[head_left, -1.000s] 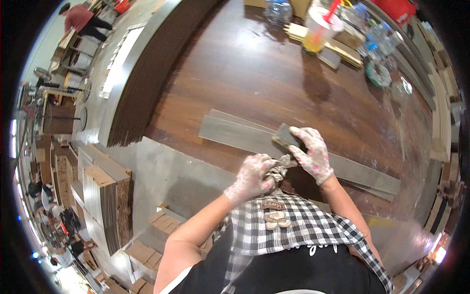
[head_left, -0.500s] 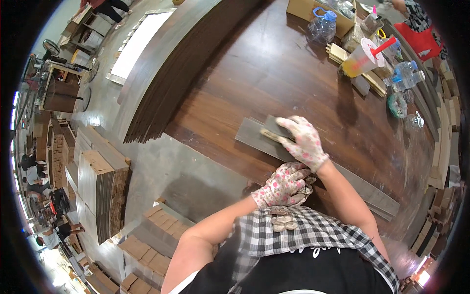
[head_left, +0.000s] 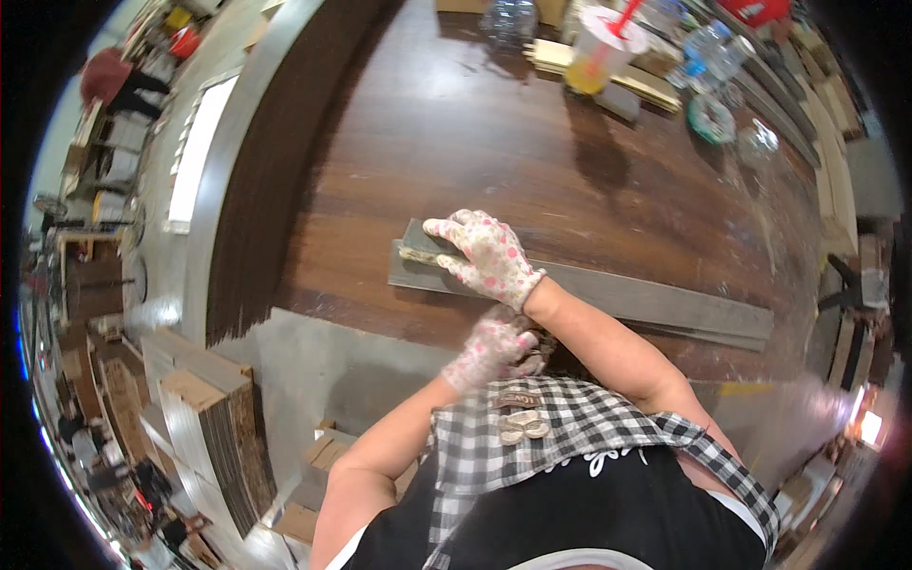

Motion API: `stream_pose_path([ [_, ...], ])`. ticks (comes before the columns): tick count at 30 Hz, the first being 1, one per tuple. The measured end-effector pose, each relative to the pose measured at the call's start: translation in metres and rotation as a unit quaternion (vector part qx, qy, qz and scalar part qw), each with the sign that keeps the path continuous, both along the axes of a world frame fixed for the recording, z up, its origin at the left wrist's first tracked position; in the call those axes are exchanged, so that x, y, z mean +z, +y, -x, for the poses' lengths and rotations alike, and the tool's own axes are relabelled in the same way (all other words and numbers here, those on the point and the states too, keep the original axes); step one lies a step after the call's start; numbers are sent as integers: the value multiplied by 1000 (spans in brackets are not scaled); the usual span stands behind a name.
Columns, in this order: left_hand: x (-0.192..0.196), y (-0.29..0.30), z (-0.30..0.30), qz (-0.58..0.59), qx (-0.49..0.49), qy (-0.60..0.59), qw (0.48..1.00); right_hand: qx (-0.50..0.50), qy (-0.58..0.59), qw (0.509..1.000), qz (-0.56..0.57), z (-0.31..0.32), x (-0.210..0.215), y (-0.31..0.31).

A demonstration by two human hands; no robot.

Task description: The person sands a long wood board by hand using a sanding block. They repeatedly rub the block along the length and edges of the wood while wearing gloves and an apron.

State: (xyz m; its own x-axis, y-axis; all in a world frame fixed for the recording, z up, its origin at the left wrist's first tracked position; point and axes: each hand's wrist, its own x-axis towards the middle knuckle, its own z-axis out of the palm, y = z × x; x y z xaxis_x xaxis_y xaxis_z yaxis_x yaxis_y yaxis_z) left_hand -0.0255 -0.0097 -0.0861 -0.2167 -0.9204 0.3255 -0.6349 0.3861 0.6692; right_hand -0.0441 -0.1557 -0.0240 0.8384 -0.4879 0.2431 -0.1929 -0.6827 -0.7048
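Note:
Long grey planks (head_left: 646,296) lie across the brown tabletop in front of me, one partly over another. My right hand (head_left: 489,258), in a white glove with pink spots, grips a small flat block (head_left: 420,239) with a grey top and a pale edge. It rests on the planks' left end, thumb on the near side and fingers over the top. My left hand (head_left: 486,353), gloved alike and blurred, is closed near my apron at the table's near edge. A crumpled dirty rag (head_left: 540,353) shows at its fingers, partly hidden behind the right forearm.
A tall stack of dark boards (head_left: 256,190) borders the table's left side. At the back stand a drink cup (head_left: 591,66) with a red straw, pale wood strips (head_left: 655,90), plastic bottles (head_left: 712,59) and a tape roll (head_left: 711,119). More stacked boards (head_left: 214,427) stand on the floor at left.
My view has turned, so the table's things sit further left and higher. My right hand and the block are now at the planks' left end. The left hand has shifted slightly away from the right wrist.

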Motion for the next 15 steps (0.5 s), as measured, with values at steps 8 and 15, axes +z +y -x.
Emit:
stream_pose_path([
  [8,37,-12,-10,32,-29,70,997,-223,176,958,28,244,51,-41],
  [15,52,-29,-5,48,1,4,999,-194,117,972,68,171,24,-1],
])
